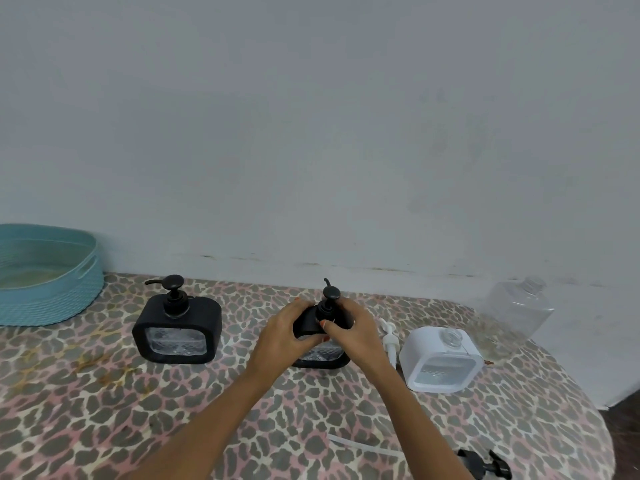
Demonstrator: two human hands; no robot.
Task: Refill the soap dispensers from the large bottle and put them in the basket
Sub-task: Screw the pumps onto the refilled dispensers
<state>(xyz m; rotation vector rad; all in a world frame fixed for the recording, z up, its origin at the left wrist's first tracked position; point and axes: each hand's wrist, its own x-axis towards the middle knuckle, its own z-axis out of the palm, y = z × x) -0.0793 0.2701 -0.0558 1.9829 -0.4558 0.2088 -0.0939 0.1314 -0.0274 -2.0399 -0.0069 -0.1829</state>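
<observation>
Together, hands (284, 332) (353, 327) around middle dispenser (323, 353)

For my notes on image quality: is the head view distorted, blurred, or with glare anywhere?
Head view: wide-angle bending curves the table edge; light soft and even, no strong glare, faint shadows; the clear bottle nearly fades into the wall; overall slightly soft.

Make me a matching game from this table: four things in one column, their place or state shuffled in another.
Things: 1 basket; 2 left black dispenser; 3 middle black dispenser; 4 white dispenser.
States: A held by left hand and right hand; B neck open, no pump; C far left, by the wall; D untouched, pump on.
Pairs: 1-C, 2-D, 3-A, 4-B.
</observation>
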